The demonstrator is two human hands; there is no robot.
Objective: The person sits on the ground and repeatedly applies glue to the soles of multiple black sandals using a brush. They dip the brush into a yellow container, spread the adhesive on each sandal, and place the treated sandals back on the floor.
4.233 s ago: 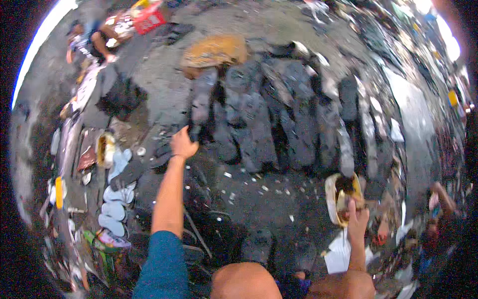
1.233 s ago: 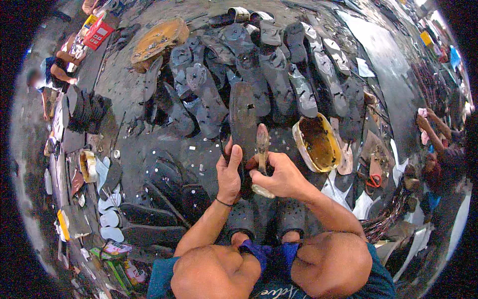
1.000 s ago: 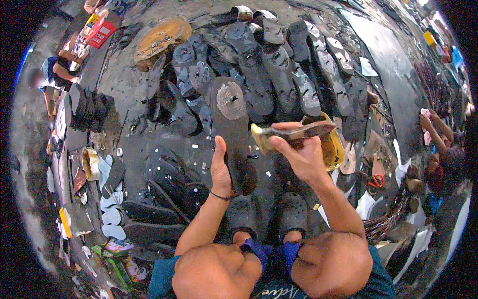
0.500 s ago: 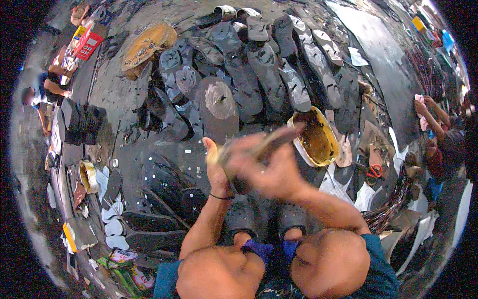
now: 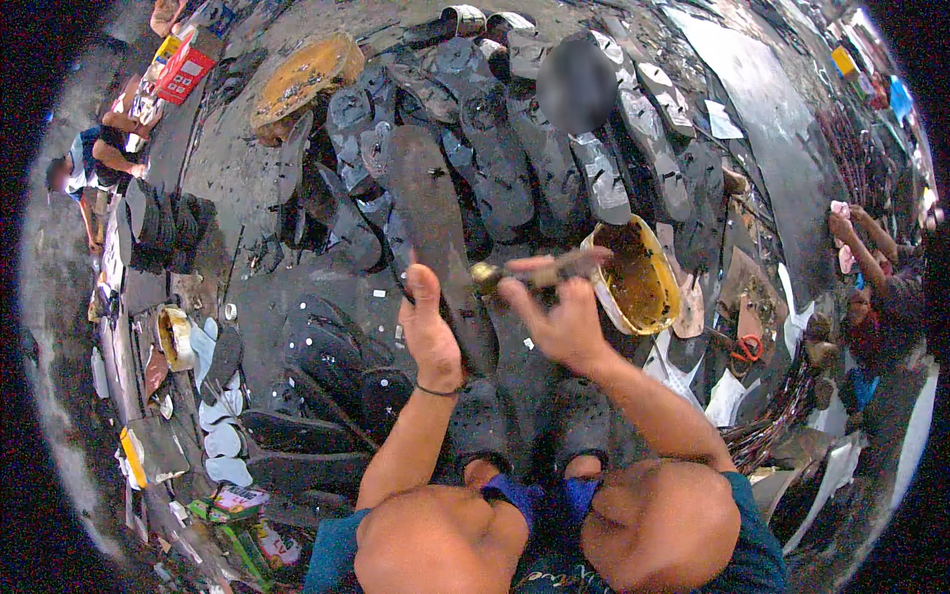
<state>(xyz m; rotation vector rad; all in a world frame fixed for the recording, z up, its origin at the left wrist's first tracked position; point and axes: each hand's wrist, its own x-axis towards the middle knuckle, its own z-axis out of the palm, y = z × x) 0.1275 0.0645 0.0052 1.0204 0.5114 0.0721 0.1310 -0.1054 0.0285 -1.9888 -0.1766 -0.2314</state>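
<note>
Tightly, the left hand (image 5: 431, 332) has its fingers clamped on a long dark rubber shoe sole (image 5: 435, 238) raised over the floor; the right hand (image 5: 562, 317) pinches a glue-caked brush (image 5: 539, 269) beside the yellow glue bowl (image 5: 638, 282); drips could foul nearby soles.

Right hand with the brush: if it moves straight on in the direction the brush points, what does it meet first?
The right hand points its brush leftward at the dark sole in the left hand. Probably that sole comes first; depth is unclear.
</note>
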